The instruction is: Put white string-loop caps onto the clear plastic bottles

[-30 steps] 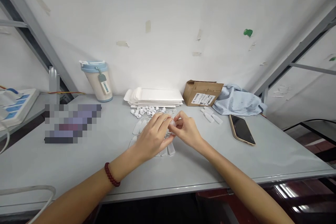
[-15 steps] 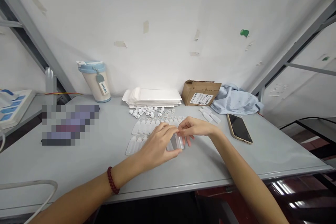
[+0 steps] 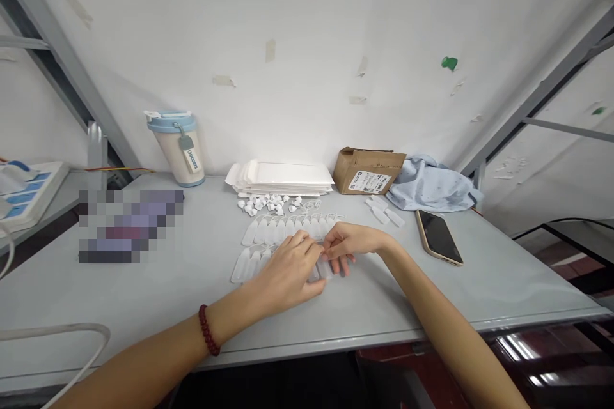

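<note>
My left hand (image 3: pixel 290 271), with a dark red bead bracelet at the wrist, curves over a clear plastic sleeve (image 3: pixel 325 270), fingers and thumb at its sides. From the right, my right hand (image 3: pixel 357 241) has thumb and index finger closed at the top of the same sleeve, the other fingers hanging beside it. The sleeve is low at the table, partly hidden by my hands. Behind lies a row of similar translucent sleeves (image 3: pixel 288 230) with thin white strings at their tops. A nearer row (image 3: pixel 245 265) runs under my left hand, which hides part of it.
Small white caps (image 3: pixel 271 204) lie behind the rows, before a stack of white flat boxes (image 3: pixel 290 176). To the right are loose sleeves (image 3: pixel 384 211), a cardboard box (image 3: pixel 368 172), a blue cloth (image 3: pixel 426 185) and a phone (image 3: pixel 439 238). A tumbler (image 3: pixel 177 150) stands left.
Both hands have lowered the clear sleeve, which stood tilted up between my fingers, down toward the table at the right end of the near row. The view has shifted slightly.
</note>
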A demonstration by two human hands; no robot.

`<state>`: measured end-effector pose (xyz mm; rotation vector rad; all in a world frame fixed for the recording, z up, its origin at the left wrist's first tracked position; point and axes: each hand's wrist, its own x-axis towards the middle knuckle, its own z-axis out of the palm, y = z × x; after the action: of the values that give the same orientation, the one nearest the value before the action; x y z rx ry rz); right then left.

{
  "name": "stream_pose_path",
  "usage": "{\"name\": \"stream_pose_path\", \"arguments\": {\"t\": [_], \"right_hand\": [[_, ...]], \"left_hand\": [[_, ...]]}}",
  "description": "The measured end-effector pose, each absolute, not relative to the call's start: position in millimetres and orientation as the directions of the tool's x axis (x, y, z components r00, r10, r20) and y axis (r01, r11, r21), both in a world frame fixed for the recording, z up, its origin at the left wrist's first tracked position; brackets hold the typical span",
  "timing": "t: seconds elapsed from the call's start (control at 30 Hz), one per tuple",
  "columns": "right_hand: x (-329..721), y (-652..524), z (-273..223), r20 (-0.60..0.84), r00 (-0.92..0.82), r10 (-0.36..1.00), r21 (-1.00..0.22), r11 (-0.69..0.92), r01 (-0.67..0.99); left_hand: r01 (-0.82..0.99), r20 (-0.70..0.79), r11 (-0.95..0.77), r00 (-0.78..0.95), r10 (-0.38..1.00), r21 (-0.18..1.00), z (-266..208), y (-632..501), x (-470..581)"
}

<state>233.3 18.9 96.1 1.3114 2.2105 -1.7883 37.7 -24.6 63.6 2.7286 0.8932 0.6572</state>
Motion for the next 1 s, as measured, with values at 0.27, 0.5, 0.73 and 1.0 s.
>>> {"name": "stream_pose_path", "arguments": {"t": [0.27, 0.5, 0.73, 1.0], "right_hand": [[234, 20, 92, -0.477, -0.635, 0.607, -0.808, -0.019, 0.589], [232, 19, 91, -0.466, -0.652, 0.598, -0.822, -0.021, 0.569], [231, 19, 92, -0.469, -0.653, 0.595, -0.819, -0.017, 0.574], [247, 21, 102, -0.419, -0.626, 0.658, -0.827, 0.008, 0.562]], "left_hand": [[0.535, 0.312, -0.787, 0.724, 0.615, 0.307, 69, -25, 37], [0.545, 0.291, -0.777, 0.724, 0.626, 0.315, 71, -25, 36], [0.538, 0.292, -0.779, 0.726, 0.623, 0.324, 69, -25, 35], [0.532, 0.299, -0.764, 0.710, 0.638, 0.365, 72, -23, 34]]}}
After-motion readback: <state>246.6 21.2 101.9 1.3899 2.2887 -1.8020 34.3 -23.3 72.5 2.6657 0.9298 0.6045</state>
